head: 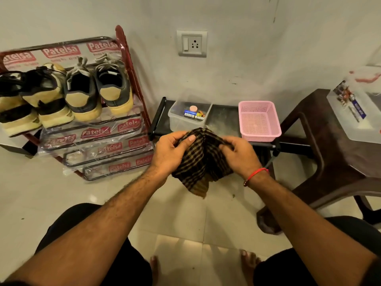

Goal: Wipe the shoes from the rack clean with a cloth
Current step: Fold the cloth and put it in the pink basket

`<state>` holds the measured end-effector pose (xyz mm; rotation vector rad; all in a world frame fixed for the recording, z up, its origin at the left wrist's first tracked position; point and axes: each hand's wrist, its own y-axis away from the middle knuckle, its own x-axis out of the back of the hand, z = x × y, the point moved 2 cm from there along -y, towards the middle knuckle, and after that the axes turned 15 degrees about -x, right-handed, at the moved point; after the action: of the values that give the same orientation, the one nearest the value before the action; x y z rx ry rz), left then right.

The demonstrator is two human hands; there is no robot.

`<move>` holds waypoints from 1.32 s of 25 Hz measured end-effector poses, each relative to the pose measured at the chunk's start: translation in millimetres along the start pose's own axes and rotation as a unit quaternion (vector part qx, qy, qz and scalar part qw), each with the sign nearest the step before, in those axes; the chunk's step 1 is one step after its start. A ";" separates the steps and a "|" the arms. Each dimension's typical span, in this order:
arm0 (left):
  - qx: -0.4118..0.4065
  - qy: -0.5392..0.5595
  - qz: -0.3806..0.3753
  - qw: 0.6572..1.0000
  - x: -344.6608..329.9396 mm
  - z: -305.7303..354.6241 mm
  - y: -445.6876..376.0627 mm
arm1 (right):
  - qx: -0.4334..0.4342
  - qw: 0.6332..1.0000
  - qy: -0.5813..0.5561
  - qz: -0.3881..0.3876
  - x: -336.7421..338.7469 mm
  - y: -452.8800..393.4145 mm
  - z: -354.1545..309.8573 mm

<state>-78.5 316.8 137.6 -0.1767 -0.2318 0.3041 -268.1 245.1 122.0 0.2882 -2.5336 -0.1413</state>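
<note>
The wiping looks not yet begun. Both the left hand (172, 153) and the right hand (240, 154) hold a grip on the checked cloth (201, 162), bunched between them above the floor. All four shoes (82, 93) sit on the rack's (132, 65) top shelf, heels outward, none taken down.

Both forearms are stretched forward, hands brought close together. The left hand (171, 153) and right hand (240, 154) are curled — fingers bunched around a cloth (201, 162) held between them.
</note>
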 end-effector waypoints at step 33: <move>-0.039 -0.275 0.082 0.957 37.9 -18.8 -14.0 | -0.118 0.974 -0.190 -0.029 33.1 -27.0 7.8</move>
<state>-34.8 313.0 130.0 -0.1862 -0.7851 0.5084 -294.6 211.3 129.0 0.2595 -2.8492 -0.5643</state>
